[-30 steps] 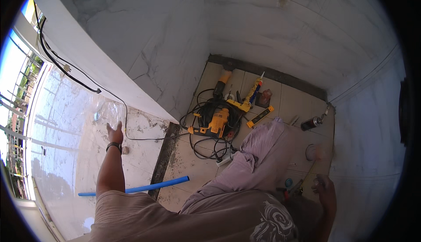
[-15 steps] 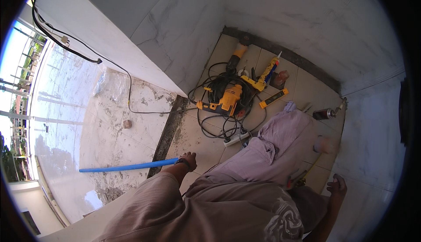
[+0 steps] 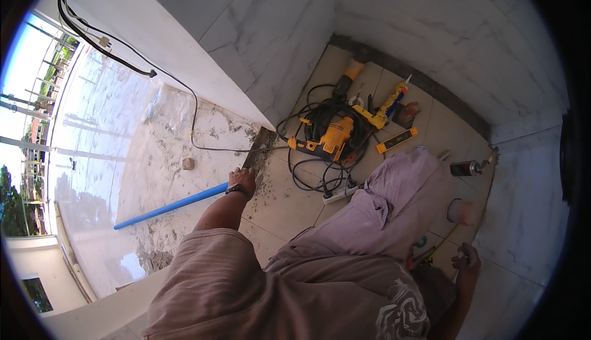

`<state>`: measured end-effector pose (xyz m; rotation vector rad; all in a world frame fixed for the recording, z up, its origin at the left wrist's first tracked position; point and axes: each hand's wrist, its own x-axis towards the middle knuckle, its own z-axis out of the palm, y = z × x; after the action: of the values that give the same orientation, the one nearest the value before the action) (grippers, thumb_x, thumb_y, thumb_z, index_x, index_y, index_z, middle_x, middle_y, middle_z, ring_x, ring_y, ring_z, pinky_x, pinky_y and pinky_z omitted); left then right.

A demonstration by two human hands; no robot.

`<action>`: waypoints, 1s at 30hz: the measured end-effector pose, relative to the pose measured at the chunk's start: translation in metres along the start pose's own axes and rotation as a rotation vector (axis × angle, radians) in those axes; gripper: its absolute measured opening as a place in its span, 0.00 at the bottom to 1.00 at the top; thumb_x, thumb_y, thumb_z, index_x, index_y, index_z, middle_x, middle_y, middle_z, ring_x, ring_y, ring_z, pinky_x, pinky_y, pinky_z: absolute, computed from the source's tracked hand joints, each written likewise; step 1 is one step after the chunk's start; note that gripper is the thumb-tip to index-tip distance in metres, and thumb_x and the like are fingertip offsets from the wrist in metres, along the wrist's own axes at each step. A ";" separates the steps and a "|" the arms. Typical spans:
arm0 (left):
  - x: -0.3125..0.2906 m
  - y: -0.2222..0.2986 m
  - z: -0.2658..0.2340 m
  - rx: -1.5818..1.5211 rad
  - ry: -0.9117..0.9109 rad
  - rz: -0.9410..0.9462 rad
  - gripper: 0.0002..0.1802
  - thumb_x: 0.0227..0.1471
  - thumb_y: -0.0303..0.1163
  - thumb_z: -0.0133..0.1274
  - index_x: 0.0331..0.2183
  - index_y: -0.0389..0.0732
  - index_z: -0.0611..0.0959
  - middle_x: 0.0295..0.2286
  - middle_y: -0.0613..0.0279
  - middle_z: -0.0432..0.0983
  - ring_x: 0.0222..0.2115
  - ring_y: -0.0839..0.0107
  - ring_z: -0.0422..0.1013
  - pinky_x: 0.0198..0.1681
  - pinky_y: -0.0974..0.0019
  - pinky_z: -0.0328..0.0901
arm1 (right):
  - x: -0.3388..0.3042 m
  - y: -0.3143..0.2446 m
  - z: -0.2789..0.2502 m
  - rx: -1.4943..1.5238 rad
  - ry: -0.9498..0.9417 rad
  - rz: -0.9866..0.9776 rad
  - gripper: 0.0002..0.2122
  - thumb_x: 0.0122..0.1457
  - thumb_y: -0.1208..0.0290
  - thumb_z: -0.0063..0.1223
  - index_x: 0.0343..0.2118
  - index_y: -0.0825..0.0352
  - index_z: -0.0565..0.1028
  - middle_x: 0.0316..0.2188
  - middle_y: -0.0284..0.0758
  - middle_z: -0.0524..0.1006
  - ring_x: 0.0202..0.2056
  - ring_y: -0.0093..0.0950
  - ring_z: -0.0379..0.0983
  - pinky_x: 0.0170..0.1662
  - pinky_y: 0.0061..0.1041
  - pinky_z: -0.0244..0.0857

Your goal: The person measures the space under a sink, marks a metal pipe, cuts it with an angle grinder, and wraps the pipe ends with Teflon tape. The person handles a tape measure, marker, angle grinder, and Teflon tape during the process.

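My left hand (image 3: 241, 183) is closed on the near end of a long blue pipe (image 3: 172, 206), which slants down to the left over the dusty floor. The hand is above the dark rough strip at the floor's edge. Low at the right, beside the marbled wall, my right hand (image 3: 468, 260) has its fingers curled; whatever is in them, if anything, is hidden. Between my hands lies my outstretched leg in pale trousers (image 3: 400, 186). Beyond it a yellow rotary hammer drill (image 3: 332, 140) rests on its coiled black cable.
A yellow caulking gun (image 3: 388, 109), a small yellow level (image 3: 397, 140) and a white power strip (image 3: 338, 194) lie around the drill. A dark spray can (image 3: 466, 168) is near the right wall. A cord (image 3: 192, 118) crosses the floor at left, near a small stone chunk (image 3: 188, 164).
My left hand has moved forward and slightly left, lifting the pipe's near end so that it slants more steeply. My right hand has hardly moved. The view has shifted a little.
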<state>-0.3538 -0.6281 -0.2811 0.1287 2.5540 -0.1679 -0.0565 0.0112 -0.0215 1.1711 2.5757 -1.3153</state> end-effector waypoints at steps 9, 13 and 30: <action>0.000 -0.085 -0.027 -0.550 0.257 -0.846 0.42 0.59 0.25 0.49 0.71 0.45 0.55 0.70 0.41 0.48 0.64 0.42 0.64 0.65 0.48 0.64 | -0.010 0.012 -0.006 -0.005 0.005 0.055 0.25 0.64 0.59 0.56 0.57 0.74 0.74 0.45 0.41 0.78 0.37 0.28 0.78 0.38 0.26 0.72; 0.002 -0.067 0.010 -0.512 -0.125 -0.759 0.48 0.54 0.30 0.54 0.72 0.41 0.52 0.72 0.39 0.40 0.68 0.42 0.56 0.70 0.48 0.57 | -0.011 0.012 -0.005 0.027 0.016 0.038 0.24 0.64 0.58 0.57 0.53 0.75 0.76 0.41 0.40 0.79 0.36 0.27 0.78 0.38 0.26 0.72; -0.032 0.332 -0.297 -1.291 0.331 0.891 0.24 0.65 0.38 0.58 0.53 0.29 0.78 0.42 0.52 0.81 0.39 0.71 0.78 0.46 0.66 0.72 | 0.098 0.032 -0.009 0.066 -0.094 0.197 0.27 0.61 0.61 0.61 0.58 0.75 0.75 0.44 0.47 0.83 0.42 0.35 0.81 0.48 0.32 0.72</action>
<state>-0.4445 -0.2586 -0.0478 0.7615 2.1274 1.8517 -0.1036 0.0889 -0.0706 1.3011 2.3022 -1.3841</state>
